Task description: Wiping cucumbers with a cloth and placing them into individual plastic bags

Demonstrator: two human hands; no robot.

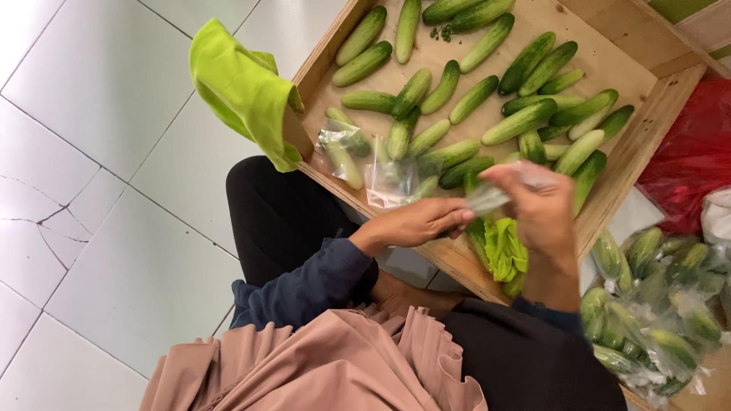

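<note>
Head view: two hands (487,205), one plastic bag (491,198).

Clear plastic bags (365,164) on tray edge; bagged cucumbers (655,320) right.

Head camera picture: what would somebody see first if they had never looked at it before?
Probably the loose green cucumbers spread across the wooden tray at the top. Below them, the left hand and right hand hold a clear plastic bag over the tray's near edge. A bright lime-green cloth hangs on the tray's left corner.
</note>
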